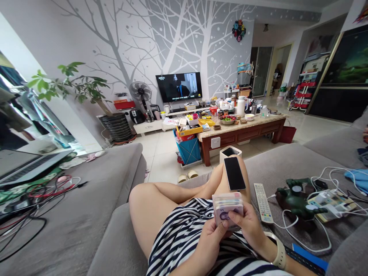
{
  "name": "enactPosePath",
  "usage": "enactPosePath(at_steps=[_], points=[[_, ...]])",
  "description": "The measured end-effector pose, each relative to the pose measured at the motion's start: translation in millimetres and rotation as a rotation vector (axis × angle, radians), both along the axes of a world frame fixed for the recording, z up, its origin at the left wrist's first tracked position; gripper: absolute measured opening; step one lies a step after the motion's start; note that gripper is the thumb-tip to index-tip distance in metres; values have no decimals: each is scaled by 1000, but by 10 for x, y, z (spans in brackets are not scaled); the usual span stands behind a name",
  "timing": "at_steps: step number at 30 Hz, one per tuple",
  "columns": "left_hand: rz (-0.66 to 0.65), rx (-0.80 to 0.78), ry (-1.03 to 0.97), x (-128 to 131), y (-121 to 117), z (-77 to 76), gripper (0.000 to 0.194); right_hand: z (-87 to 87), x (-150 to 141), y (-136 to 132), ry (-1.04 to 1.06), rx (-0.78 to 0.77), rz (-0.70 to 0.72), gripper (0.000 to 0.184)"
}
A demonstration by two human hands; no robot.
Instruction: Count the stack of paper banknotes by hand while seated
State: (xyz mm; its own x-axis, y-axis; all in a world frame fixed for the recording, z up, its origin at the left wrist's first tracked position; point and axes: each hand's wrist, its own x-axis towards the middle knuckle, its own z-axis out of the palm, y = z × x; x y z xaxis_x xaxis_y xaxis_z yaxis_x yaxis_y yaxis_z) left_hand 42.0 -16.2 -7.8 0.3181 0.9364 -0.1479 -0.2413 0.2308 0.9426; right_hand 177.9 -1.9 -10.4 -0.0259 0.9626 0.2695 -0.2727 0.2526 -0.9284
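Observation:
A small stack of banknotes (227, 205) is held upright over my lap, its notes slightly fanned at the top and a purple note marked 5 in front. My left hand (211, 239) grips the lower left edge, thumb across the front. On the right side, my right hand (249, 224) is closed around the stack with its thumb pressed on the front note. Fingers behind the notes are hidden. Just beyond the money a smartphone (235, 173) with a dark screen rests on my right leg. A cream watch band (278, 251) circles my right wrist.
A remote control (263, 203) lies right of my leg, near a dark green figurine (299, 199) and a power strip (333, 205) with tangled white cables. On the left sofa sit a laptop (31, 165) and loose cables. Ahead stands a crowded coffee table (241, 134).

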Motion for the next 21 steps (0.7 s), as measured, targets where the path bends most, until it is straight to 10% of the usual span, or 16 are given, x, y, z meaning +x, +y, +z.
enactPosePath(at_steps=[9, 21], points=[[-61, 224, 164, -56, -21, -4, 50, 20, 197, 91, 91, -63, 398, 56], [-77, 284, 261, -78, -11, 1, 53, 61, 60, 62, 87, -191, 76, 38]])
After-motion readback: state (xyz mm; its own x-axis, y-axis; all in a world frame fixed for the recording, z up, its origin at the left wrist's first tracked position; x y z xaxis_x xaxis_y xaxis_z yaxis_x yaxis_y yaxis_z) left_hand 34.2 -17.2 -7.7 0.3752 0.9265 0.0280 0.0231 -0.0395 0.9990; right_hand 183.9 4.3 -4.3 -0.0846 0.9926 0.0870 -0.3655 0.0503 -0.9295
